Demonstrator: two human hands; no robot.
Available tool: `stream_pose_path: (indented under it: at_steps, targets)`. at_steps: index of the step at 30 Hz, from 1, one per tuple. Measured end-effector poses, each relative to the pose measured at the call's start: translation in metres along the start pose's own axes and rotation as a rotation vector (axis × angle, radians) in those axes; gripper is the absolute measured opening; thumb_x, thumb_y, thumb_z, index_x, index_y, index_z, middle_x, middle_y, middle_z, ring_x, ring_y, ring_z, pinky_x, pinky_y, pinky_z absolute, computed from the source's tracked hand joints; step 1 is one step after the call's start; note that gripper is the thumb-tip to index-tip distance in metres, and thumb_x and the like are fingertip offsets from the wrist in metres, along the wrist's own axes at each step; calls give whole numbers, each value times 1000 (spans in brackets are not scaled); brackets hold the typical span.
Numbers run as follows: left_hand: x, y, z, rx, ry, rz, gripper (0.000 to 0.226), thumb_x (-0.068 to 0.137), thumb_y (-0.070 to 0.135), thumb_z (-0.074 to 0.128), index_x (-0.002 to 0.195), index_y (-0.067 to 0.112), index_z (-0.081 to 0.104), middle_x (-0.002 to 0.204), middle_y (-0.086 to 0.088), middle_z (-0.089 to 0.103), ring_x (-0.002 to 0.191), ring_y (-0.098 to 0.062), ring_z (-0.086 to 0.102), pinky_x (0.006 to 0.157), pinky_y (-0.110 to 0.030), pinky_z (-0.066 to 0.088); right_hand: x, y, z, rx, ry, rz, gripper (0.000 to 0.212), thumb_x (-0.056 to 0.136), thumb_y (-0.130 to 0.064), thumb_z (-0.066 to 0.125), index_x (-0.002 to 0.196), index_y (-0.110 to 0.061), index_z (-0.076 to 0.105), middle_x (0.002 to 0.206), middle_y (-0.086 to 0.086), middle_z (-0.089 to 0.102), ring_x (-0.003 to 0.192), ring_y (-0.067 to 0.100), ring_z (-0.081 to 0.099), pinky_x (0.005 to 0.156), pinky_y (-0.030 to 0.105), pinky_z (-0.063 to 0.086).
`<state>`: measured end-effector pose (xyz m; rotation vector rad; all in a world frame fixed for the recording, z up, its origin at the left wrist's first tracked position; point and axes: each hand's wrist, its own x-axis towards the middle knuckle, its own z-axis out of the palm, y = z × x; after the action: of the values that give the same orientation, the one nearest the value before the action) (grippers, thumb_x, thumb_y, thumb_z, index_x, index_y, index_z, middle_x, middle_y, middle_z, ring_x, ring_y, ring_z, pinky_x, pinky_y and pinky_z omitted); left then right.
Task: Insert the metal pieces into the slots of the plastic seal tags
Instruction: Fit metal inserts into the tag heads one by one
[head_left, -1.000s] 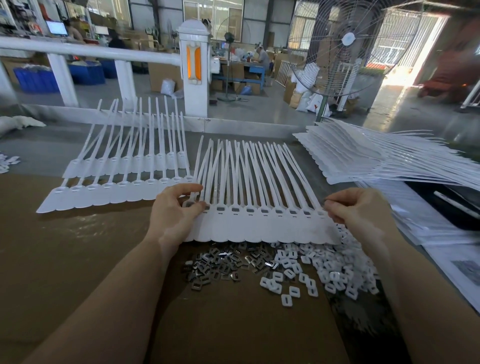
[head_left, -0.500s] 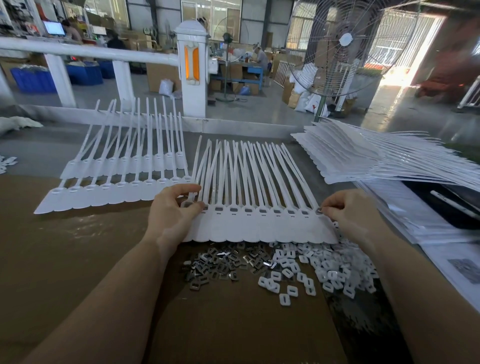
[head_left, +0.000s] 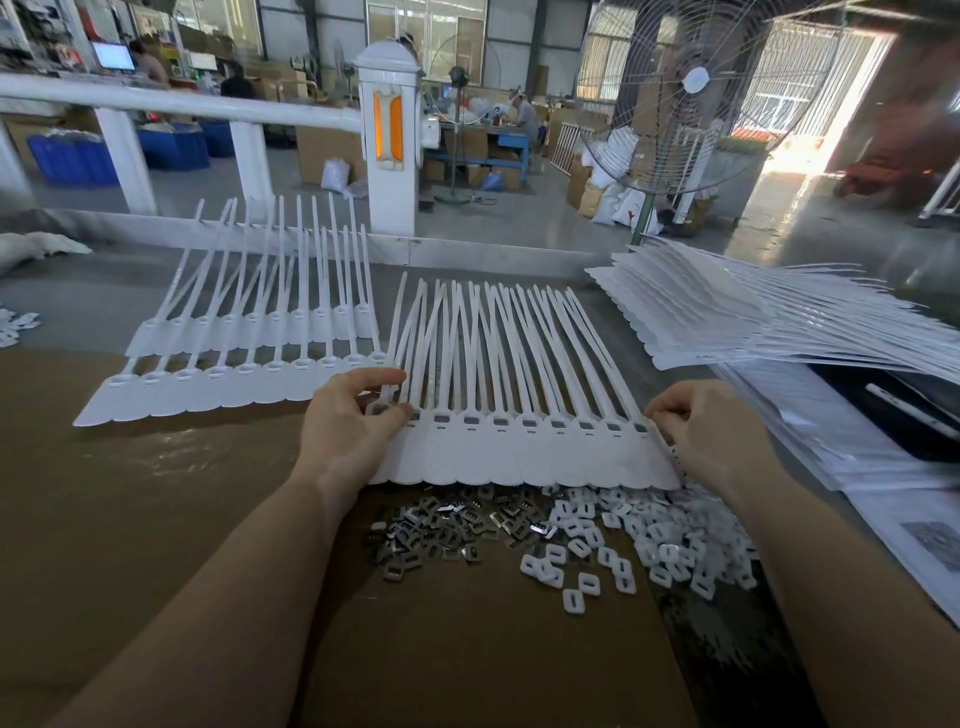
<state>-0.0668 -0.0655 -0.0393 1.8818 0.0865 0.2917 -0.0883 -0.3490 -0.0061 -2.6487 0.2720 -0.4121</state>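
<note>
The strip of white seal tags (head_left: 519, 452) lies flat on the brown surface (head_left: 156, 519), its long tails fanning away from the person toward the white railing post (head_left: 387, 140). The left hand (head_left: 345, 431) sits at the strip's left end, thumb and forefinger curled, its grip pinched on the end tag just where the tail meets the slot. The right hand (head_left: 711, 431) is at the strip's right end, fingers curled and bunched at the last slot; its grip looks closed on the strip's edge, though whether a metal piece is between the fingertips I cannot tell. Along the strip the slots show dark grey inserts. Just nearer the person than the strip lies a loose heap of metal pieces (head_left: 447, 530), and beside it, toward the right hand, a heap of small white plastic caps (head_left: 639, 540). Left of the strip lie two more rows of tags (head_left: 244, 364), overlapping. Right of the strip, a tall stack of tag sheets (head_left: 753, 322) spreads out.
</note>
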Motion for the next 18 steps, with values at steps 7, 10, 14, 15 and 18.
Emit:
stream_pose_path:
  at_steps: [7, 10, 14, 15, 18]
  targets:
    - [0, 1, 1, -57, -7, -22, 27, 81, 11, 71, 104, 25, 67, 108, -1, 64, 103, -19, 57, 96, -39, 47, -17, -28, 0, 126, 111, -103, 14, 91, -12, 56, 93, -17, 70, 91, -1, 65, 79, 13, 58, 74, 26, 45]
    - [0, 0, 1, -47, -12, -16, 28, 82, 11, 71, 107, 23, 67, 106, 5, 61, 105, -20, 56, 98, -41, 45, -32, -52, 10, 185, 68, -195, 14, 91, -14, 56, 95, -19, 69, 89, -8, 62, 74, 3, 56, 70, 16, 45]
    - [0, -1, 1, -35, 0, -7, 26, 82, 11, 71, 104, 25, 66, 107, 0, 64, 101, -17, 55, 95, -35, 46, -54, -76, 32, 276, -8, -343, 15, 91, -13, 57, 98, -17, 69, 95, -6, 63, 85, 6, 56, 80, 15, 46]
    - [0, -1, 1, -35, 2, -5, 26, 81, 11, 71, 103, 25, 66, 107, -1, 64, 99, -16, 55, 94, -33, 46, -58, -78, 38, 280, -17, -366, 14, 90, -12, 57, 98, -15, 69, 96, -5, 63, 87, 8, 56, 82, 20, 47]
    - [1, -1, 2, -42, 0, -9, 26, 81, 11, 71, 103, 25, 67, 104, 1, 63, 100, -17, 55, 94, -34, 46, -64, -78, 49, 298, -1, -418, 13, 88, -7, 59, 94, -12, 69, 93, -3, 62, 87, 11, 57, 83, 28, 48]
